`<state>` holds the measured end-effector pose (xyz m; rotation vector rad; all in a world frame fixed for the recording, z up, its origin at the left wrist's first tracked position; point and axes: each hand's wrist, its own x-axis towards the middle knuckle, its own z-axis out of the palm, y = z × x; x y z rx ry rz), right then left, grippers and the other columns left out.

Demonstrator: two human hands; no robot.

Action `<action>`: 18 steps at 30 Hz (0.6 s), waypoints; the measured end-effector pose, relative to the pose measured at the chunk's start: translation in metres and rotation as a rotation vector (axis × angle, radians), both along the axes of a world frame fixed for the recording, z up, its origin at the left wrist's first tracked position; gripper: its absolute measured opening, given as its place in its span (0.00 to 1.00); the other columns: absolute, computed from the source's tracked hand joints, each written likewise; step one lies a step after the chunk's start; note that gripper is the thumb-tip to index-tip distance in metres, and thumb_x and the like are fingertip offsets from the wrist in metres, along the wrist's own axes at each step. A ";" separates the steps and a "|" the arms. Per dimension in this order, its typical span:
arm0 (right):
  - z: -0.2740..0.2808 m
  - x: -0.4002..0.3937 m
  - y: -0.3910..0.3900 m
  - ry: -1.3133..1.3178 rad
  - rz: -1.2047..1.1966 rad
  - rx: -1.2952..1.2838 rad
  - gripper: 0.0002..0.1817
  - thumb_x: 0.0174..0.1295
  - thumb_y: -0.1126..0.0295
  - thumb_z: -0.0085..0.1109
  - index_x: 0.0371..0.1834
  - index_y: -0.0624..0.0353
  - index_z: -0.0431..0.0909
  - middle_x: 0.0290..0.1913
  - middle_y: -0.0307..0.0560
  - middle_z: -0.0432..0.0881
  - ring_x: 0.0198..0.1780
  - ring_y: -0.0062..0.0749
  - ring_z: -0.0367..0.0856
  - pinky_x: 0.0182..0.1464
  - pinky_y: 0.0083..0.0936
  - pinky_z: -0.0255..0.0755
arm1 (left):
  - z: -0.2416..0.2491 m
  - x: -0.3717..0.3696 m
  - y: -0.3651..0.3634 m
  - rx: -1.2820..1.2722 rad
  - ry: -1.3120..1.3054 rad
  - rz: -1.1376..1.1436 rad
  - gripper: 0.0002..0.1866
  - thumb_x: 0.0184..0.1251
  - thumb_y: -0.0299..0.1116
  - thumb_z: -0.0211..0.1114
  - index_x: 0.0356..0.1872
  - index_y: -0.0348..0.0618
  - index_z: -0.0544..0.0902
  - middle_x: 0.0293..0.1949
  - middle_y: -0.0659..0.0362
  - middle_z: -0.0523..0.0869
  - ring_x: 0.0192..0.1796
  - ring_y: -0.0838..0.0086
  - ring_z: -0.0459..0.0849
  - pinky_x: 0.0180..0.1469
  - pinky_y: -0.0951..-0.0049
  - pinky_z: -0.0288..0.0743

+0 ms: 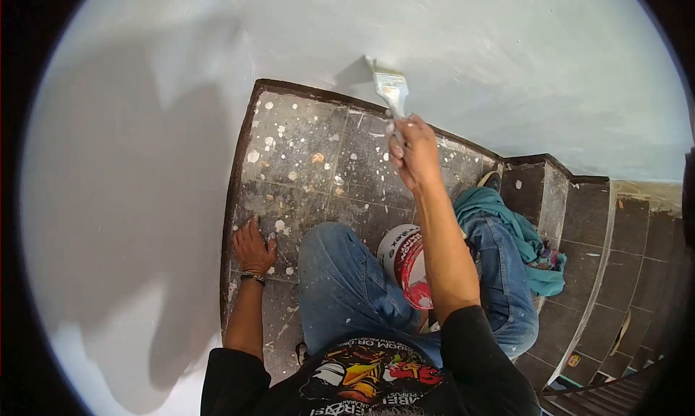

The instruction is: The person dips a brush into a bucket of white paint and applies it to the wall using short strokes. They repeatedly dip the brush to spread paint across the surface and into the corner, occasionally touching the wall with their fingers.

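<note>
Paintbrush [392, 87] far and right of left hand [253, 247]; left hand palm down on paint-spotted floor [311, 134], fingers slightly spread, nothing grasped. Rightward, near: red-and-white bucket [393, 252] between jeans-clad legs [337, 260]. Farther off: right hand [415, 150] closed round paintbrush handle, bristles beyond fingers, at pale wall [507, 61]. Further right: teal cloth [499, 208], then dark steps [588, 221].

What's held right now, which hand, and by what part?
Right hand holds the paintbrush by its handle, below the bristle end. Left hand holds nothing visible; it's spread against the tiled floor.
</note>
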<state>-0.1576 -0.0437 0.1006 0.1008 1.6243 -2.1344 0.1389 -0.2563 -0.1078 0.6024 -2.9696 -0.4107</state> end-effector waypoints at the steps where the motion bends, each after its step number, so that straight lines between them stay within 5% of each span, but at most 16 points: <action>1: 0.006 0.008 0.007 -0.001 0.015 0.026 0.07 0.66 0.71 0.47 0.41 0.63 0.68 0.30 0.41 0.73 0.17 0.17 0.63 0.13 0.18 0.55 | -0.001 0.000 0.000 -0.002 0.016 -0.005 0.37 0.57 0.48 0.59 0.65 0.35 0.64 0.54 0.46 0.73 0.57 0.52 0.69 0.64 0.51 0.55; 7: -0.057 0.016 0.020 -0.212 0.154 0.235 0.08 0.65 0.70 0.48 0.42 0.62 0.69 0.30 0.42 0.74 0.16 0.19 0.63 0.12 0.17 0.53 | 0.000 0.000 0.002 -0.021 0.006 0.004 0.38 0.57 0.49 0.59 0.65 0.35 0.65 0.54 0.46 0.73 0.58 0.53 0.69 0.65 0.52 0.55; 10: -0.094 0.006 0.015 -0.242 0.079 0.119 0.08 0.64 0.70 0.48 0.42 0.62 0.70 0.31 0.43 0.74 0.18 0.19 0.63 0.14 0.16 0.54 | 0.005 -0.001 0.002 -0.030 -0.033 0.002 0.37 0.57 0.49 0.58 0.65 0.35 0.65 0.53 0.46 0.74 0.58 0.53 0.69 0.64 0.52 0.55; 18: -0.099 -0.017 0.018 -0.277 0.009 0.072 0.07 0.64 0.71 0.47 0.40 0.64 0.68 0.29 0.44 0.73 0.17 0.20 0.63 0.15 0.19 0.55 | 0.004 -0.003 0.002 -0.003 0.011 -0.002 0.36 0.57 0.46 0.59 0.64 0.35 0.65 0.53 0.45 0.73 0.56 0.52 0.69 0.64 0.51 0.55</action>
